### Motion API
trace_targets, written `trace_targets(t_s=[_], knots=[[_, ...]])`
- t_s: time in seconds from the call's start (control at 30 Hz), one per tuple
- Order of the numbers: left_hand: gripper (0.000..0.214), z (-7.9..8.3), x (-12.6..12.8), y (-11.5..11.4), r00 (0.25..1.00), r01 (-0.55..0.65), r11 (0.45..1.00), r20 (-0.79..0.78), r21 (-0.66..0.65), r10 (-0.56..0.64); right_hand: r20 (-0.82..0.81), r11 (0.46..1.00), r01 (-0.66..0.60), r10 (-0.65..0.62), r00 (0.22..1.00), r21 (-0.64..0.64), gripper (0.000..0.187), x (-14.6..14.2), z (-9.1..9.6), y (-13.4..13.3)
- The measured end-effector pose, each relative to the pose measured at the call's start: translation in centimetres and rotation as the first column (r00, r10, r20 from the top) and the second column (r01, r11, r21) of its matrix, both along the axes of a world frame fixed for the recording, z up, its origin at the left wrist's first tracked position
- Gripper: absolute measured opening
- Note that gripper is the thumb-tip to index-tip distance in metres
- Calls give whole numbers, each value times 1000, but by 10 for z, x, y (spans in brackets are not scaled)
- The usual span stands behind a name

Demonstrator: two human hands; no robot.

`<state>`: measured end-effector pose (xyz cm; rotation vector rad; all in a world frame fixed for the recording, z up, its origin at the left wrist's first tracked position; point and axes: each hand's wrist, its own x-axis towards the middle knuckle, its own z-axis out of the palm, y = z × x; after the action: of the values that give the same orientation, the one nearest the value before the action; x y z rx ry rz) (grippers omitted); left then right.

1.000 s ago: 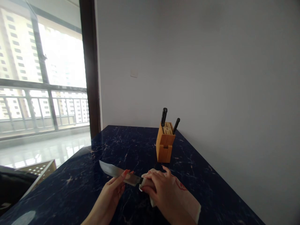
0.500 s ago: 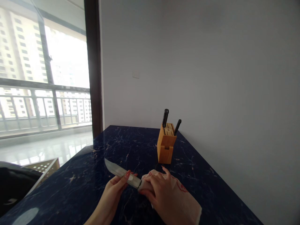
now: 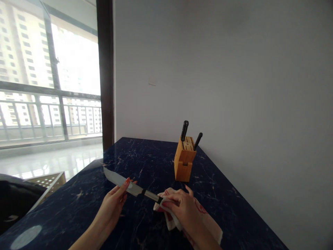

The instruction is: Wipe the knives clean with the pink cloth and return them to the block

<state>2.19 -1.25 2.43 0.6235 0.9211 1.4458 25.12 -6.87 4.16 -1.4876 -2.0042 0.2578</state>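
Note:
A kitchen knife (image 3: 116,177) is held above the dark table, its blade pointing to the far left and its handle to the right. My left hand (image 3: 111,205) pinches the blade near its middle between thumb and fingers. At the other end, my right hand (image 3: 183,208) grips a white cloth with red markings (image 3: 208,222), folded around the butt of the handle. Most of the silvery handle shows between the two hands. Part of the cloth hangs below my right hand and trails toward the table's near side.
Beyond my right hand stands a wooden knife block (image 3: 184,163) with two black-handled knives in it. The dark blue marbled table (image 3: 145,149) runs along a grey wall. At the lower left are a perforated chair (image 3: 53,184) and a black item (image 3: 18,201). A window lies behind.
My left hand and the knife have moved left. The cloth and my right hand have slid down the handle to its end, uncovering most of it.

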Motion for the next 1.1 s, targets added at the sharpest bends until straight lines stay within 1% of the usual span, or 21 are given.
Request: trace_targets(t_s=[0.07,0.17,0.23,0.3,0.37,0.43,0.47,0.53,0.63,0.67,0.73,0.77,0.83,0.9,0.93,0.97,1.03,1.1], knots=[[13,3,-6,4,998,-44,999,-36,30,45,-18,1000,23,-23,1000,7,22,2,4,0],[11,5,-15,9,995,-78,995,-53,65,81,-35,986,102,-99,995,134,29,3,9,0],[13,3,-15,10,997,-72,996,-22,55,74,-59,973,112,-103,993,203,37,-1,13,-3],[16,0,-10,7,999,-41,999,26,11,40,-67,975,57,-44,997,213,44,-8,15,-8],[19,-4,-2,2,997,24,998,72,-55,-20,-90,984,-26,43,995,178,48,-19,15,-14],[19,-7,7,-4,991,99,993,103,-69,-91,-194,990,-81,102,976,115,40,-30,14,-20],[18,-9,11,-7,989,115,990,107,-80,-107,-277,992,-102,120,953,80,34,-35,13,-22],[17,-11,16,-12,980,160,984,131,-83,-148,-451,990,-139,139,882,33,26,-42,12,-24],[16,-10,19,-16,933,295,955,225,-34,-280,-676,987,-158,130,725,21,23,-42,18,-23],[22,-9,20,-18,898,375,927,254,-15,-359,-735,990,-138,116,668,31,23,-38,22,-22],[37,-7,21,-21,856,461,887,264,-4,-444,-817,996,-54,87,570,68,23,-26,36,-22],[40,-7,22,-23,841,495,869,258,-9,-476,-836,994,12,83,542,107,22,-17,44,-22],[37,-8,25,-27,842,516,856,212,-45,-497,-863,974,157,65,500,164,21,4,65,-23],[29,-10,28,-30,879,468,879,147,-94,-453,-870,935,256,95,484,245,23,26,88,-23],[26,-11,30,-30,896,441,891,119,-110,-428,-870,907,307,112,481,287,24,36,99,-22],[24,-12,31,-31,908,418,901,97,-115,-409,-863,882,335,138,487,330,24,46,110,-21],[24,-12,32,-30,915,402,909,69,-111,-397,-845,839,376,167,509,393,22,62,129,-19],[26,-10,31,-29,920,393,912,47,-116,-390,-819,830,354,196,540,432,22,72,142,-17]])
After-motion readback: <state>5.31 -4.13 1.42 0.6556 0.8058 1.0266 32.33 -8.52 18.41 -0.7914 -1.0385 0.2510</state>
